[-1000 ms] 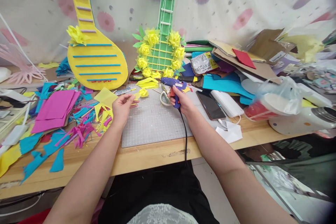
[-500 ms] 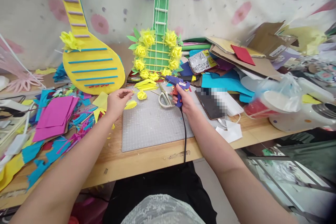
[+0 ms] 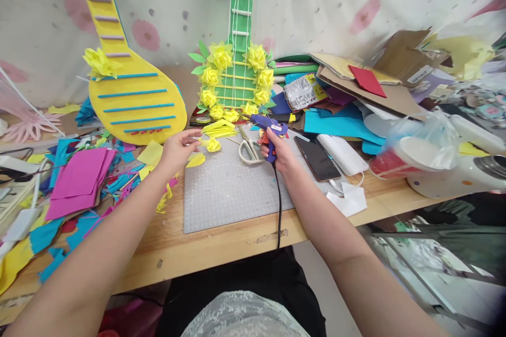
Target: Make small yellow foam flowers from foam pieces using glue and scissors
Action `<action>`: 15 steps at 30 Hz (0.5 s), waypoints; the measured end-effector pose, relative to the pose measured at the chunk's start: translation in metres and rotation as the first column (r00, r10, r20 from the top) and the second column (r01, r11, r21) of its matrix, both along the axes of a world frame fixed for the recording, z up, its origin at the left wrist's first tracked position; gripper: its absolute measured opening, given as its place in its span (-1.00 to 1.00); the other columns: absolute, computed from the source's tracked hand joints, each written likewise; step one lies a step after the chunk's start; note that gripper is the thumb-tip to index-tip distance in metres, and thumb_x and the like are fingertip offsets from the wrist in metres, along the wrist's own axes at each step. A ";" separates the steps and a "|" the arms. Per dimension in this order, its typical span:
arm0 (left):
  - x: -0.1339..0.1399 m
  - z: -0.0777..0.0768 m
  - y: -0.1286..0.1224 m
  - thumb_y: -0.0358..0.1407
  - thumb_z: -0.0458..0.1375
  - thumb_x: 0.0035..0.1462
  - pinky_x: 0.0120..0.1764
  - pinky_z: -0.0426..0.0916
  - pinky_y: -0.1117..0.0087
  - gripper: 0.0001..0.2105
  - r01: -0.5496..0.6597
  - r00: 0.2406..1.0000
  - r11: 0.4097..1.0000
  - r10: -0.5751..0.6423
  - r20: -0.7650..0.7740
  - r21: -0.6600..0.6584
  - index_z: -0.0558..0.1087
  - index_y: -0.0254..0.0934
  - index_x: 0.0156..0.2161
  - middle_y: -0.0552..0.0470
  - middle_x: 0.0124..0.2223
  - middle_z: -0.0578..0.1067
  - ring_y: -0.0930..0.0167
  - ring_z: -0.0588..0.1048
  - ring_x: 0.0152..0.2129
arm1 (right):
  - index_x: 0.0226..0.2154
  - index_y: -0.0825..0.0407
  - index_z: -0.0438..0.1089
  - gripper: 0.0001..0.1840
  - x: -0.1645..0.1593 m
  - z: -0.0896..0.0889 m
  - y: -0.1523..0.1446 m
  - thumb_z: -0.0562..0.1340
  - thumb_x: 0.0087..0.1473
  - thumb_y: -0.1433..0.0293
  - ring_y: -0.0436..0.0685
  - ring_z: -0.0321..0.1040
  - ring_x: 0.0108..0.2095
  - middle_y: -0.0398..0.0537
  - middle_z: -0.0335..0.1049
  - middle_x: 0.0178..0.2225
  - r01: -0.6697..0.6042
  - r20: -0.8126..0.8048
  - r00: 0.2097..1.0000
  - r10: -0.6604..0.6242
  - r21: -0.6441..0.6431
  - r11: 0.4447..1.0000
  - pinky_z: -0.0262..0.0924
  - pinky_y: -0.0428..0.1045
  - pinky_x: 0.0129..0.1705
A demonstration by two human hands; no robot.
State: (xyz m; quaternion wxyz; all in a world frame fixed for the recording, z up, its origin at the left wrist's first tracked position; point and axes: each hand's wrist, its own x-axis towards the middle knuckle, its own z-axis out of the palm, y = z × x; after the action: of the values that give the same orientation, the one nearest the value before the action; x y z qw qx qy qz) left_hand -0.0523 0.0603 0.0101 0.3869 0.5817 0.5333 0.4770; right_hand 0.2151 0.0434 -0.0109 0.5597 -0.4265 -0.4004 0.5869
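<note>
My right hand (image 3: 281,151) is wrapped around a blue hot glue gun (image 3: 266,125), its nozzle pointing left and its black cord hanging over the table edge. Close to the left end of a small yellow paper flower (image 3: 213,145), my left hand (image 3: 179,150) has its fingers parted, with nothing visible between them. A yellow paper petal (image 3: 195,160) lies just below those fingers. Scissors with pale handles (image 3: 250,152) rest beside the glue gun on the grey cutting mat (image 3: 233,195). Behind them stands a green guitar-shaped piece (image 3: 237,87) trimmed with yellow paper flowers.
A yellow guitar-shaped piece (image 3: 138,100) leans at the back left. Magenta paper sheets (image 3: 79,181) and coloured scraps cover the left side. On the right are a phone (image 3: 317,159), a white power bank (image 3: 342,154), a bagged cup (image 3: 415,152) and piled cardboard (image 3: 367,89).
The fingers of my left hand have come apart from a pinch beside the small flower, which stays put. My right hand keeps its hold on the glue gun. The view has shifted slightly.
</note>
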 end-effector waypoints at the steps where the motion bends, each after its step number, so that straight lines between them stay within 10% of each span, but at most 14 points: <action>1: 0.000 0.002 0.001 -0.35 0.30 -0.26 -0.36 0.50 0.35 -0.57 -0.007 1.000 1.000 0.008 0.012 -0.015 0.50 -0.28 -0.16 -0.08 -0.12 0.53 0.41 0.52 -0.40 | -0.49 0.03 0.21 -0.48 0.000 0.000 0.000 0.27 -0.18 -0.08 -0.17 0.02 -0.69 -0.16 0.35 -0.52 -0.007 -0.023 1.000 0.007 -0.002 1.000 0.01 -0.15 -0.67; 15: 0.009 0.052 0.008 -0.49 0.35 -0.29 -0.49 0.37 0.46 -0.69 -0.080 0.996 0.890 0.060 -0.059 -0.448 0.42 -0.32 -0.34 -0.01 -0.38 0.51 0.39 0.51 -0.43 | -0.56 0.05 0.30 -0.53 -0.002 0.000 -0.002 0.36 -0.25 0.00 -0.16 0.02 -0.71 -0.23 0.24 -0.67 -0.044 -0.152 0.988 0.036 -0.049 0.998 -0.02 -0.19 -0.71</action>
State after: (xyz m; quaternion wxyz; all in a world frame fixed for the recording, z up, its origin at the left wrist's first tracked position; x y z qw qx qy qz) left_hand -0.0431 0.0686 0.0625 0.4819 0.4670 0.6580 0.3416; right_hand 0.2135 0.0415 -0.0106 0.5651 -0.3870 -0.3500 0.6390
